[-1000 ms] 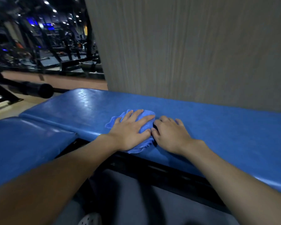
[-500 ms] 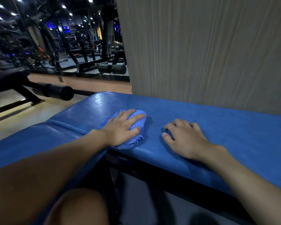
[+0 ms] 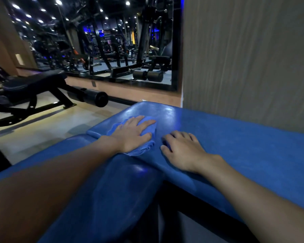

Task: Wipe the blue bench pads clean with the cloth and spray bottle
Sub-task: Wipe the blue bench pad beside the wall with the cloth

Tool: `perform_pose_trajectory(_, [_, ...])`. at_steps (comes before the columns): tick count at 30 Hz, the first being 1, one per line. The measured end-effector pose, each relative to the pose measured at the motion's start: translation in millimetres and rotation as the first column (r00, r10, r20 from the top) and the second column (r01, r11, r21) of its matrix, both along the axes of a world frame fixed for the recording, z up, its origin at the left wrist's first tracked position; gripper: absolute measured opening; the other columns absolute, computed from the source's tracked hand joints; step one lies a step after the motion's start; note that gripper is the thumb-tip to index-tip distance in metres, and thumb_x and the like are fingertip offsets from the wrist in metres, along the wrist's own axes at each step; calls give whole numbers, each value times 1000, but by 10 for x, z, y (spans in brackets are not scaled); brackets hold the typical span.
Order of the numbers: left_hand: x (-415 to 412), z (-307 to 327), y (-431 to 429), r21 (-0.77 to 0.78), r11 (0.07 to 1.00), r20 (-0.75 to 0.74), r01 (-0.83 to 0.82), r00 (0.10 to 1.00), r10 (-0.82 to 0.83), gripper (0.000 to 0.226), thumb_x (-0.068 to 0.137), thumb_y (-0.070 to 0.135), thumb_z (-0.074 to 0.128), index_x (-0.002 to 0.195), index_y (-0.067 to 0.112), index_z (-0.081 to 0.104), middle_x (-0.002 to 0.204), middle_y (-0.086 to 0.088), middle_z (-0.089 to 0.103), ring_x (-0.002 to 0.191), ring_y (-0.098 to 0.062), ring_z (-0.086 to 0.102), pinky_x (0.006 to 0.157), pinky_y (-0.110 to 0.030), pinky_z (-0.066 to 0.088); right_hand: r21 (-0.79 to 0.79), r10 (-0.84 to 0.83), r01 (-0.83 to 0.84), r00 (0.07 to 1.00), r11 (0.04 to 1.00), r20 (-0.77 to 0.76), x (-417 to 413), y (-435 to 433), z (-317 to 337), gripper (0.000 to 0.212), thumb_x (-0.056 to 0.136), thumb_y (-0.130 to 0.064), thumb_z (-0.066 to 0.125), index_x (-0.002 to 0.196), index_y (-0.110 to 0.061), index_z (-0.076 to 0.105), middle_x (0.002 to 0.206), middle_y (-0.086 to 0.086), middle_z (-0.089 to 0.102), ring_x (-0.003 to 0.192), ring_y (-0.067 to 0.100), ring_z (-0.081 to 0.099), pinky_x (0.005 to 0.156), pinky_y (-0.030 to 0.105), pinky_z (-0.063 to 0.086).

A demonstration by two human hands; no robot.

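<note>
The wiping step is in hand: the left hand (image 3: pixel 132 133) presses the blue cloth (image 3: pixel 150 128) flat, fingers straight and spread, on the far end of the long bench pad (image 3: pixel 244 146). The right hand (image 3: pixel 182 151) rests just beside it on the same pad, fingers loosely bent and holding nothing. The next move probably calls for firm strokes over that glossy end, then across to the 2nd pad (image 3: pixel 116 199) in the foreground; the spray bottle is not in view.

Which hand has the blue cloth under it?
The left hand, pressed flat on the blue cloth. The right hand rests on the bare blue bench pad beside it, touching no cloth.
</note>
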State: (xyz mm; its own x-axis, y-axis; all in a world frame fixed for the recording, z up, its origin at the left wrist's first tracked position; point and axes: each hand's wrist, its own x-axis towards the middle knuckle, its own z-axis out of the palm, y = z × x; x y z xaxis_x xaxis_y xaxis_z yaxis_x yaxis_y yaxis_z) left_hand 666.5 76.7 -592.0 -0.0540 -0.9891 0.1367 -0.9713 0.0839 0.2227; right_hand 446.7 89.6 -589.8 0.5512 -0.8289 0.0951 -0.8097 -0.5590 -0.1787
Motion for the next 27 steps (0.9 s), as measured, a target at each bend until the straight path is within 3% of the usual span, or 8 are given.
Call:
perform_pose_trajectory(7, [754,17,-169,3,988,-41,-152,987,152,81,68,73,20,147,56,25,161,10,20,148,-19,18,118,-52,21,52,51,-47,996,998,-68,293,-206,-102,50,102,-46,19,151,-41,19,162,1,12,150,28,6,120,52,3])
perform_pose_trajectory(10, [897,43,-178,39,973,-74,-226,971,228,83,67,74,21,148,54,25,160,11,17,147,-23,18,120,-51,18,38,46,-43,997,998,-69,272,-197,-136,52,101,-46,16,153,-41,15,164,-1,8,150,26,3,120,51,1])
perform_pose_trajectory(13, [785,57,-156,65,969,21,-238,971,238,68,83,69,27,148,54,20,163,12,9,148,-26,9,118,-54,18,24,35,-33,997,999,-75,301,-193,-130,53,100,-45,16,152,-41,16,163,-1,10,149,26,5,120,52,3])
perform_pose_trajectory(16, [580,39,-62,46,983,68,-179,982,176,71,81,72,26,149,55,17,165,11,5,151,-25,2,117,-58,16,8,25,-24,997,1000,-74,310,-152,-94,50,100,-45,19,150,-41,21,161,-1,14,149,26,8,119,51,6])
perform_pose_trajectory(20, [383,51,86,89,996,50,-32,998,28,56,97,64,30,151,54,17,166,13,4,153,-18,-2,120,-57,12,15,1,-1,1000,1000,-13,323,-153,40,43,98,-43,35,140,-38,41,149,-2,35,141,23,27,115,46,18])
perform_pose_trajectory(22, [488,147,163,68,998,-23,15,1000,-13,58,97,63,28,152,47,21,165,7,14,152,-15,7,122,-51,13,-60,9,-3,994,998,113,422,-206,138,41,96,-39,43,136,-31,49,142,-1,45,135,23,37,112,41,25])
perform_pose_trajectory(24, [727,294,267,28,999,-80,-18,997,21,57,101,50,35,154,34,25,161,1,27,148,-17,23,120,-43,20,-103,122,-98,959,990,255,658,-237,254,45,94,-34,49,138,-22,50,142,1,48,134,22,41,111,38,30])
perform_pose_trajectory(27, [1115,413,461,71,987,-56,-142,988,146,59,102,31,46,156,26,23,159,-3,32,141,-22,37,112,-30,29,-118,333,-312,895,943,298,1140,-223,339,53,85,-47,44,130,-24,58,139,-2,55,134,21,43,111,45,32])
